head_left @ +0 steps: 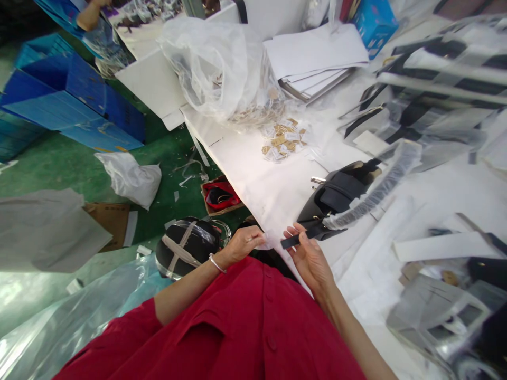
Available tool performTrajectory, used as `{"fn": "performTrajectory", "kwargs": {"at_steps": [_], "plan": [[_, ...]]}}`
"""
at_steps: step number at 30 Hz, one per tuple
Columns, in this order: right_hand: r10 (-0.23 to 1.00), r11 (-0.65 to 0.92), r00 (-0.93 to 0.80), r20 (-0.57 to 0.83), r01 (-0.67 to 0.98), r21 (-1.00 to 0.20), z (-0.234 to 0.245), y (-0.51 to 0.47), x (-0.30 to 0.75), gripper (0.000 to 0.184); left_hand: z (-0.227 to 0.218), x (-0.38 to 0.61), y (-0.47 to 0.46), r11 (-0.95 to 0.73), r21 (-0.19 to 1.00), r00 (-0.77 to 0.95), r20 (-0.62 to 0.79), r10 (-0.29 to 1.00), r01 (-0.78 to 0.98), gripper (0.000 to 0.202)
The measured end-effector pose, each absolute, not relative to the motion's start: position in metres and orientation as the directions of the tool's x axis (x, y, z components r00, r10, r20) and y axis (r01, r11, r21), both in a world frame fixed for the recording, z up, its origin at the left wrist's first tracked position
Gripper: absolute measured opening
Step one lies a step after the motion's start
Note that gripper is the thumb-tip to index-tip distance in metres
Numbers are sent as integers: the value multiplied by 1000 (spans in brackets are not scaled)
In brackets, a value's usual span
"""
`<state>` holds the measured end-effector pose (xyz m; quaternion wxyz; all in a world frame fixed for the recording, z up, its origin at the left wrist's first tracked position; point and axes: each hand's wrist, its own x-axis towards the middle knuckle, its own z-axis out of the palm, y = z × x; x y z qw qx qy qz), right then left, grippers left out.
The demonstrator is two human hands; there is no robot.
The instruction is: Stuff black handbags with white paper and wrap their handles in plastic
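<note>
Risk noted: the black strap (301, 238) is held only near its tip and, in this judgement, could slip free if the black handbag (336, 198) shifts or the wrapped portion drags. The strap is clamped between thumb and fingers of the right hand (311, 258) at the near edge of the desk (257, 163). The handbag lies just beyond that hand. The left hand (243, 244) is pinched on a fold of white paper (271, 240), just beside the strap end.

Place: packing workshop | handbag (336, 198), tag pile (283, 140) (paper), plastic bag (222, 68), cartons (79, 100)
</note>
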<state>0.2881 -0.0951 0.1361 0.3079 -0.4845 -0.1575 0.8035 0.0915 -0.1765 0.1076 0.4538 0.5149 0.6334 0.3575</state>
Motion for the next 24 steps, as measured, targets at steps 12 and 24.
{"fn": "performTrajectory", "kwargs": {"at_steps": [12,24], "plan": [[670,-714,-284,-686,7,-700,108,-106,279,37,90,116,-168,385,918,77,-393,917,94,31],[656,-704,-302,-692,86,-705,115,-102,276,29,88,120,-169,419,898,-45,-417,908,137,24]]}}
